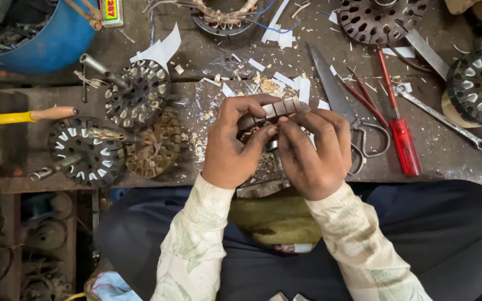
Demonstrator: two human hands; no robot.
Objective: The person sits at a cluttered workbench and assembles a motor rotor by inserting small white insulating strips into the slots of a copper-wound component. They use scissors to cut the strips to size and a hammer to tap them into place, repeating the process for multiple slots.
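Note:
My left hand (232,144) and my right hand (313,149) are closed together around a round slotted motor stator core (274,108) held on edge over the workbench. Only its ribbed upper rim shows above my fingers; the rest is hidden by both hands. My thumbs press at a spot between the hands, near a small metal part that I cannot make out. White paper scraps (285,82) lie just beyond the core.
Large scissors (336,97), a red-handled screwdriver (404,142) and a spanner (440,117) lie to the right. Several slotted stator cores (140,97) with shafts sit to the left, beside a yellow-handled tool (23,116). A blue tub (57,39) stands far left.

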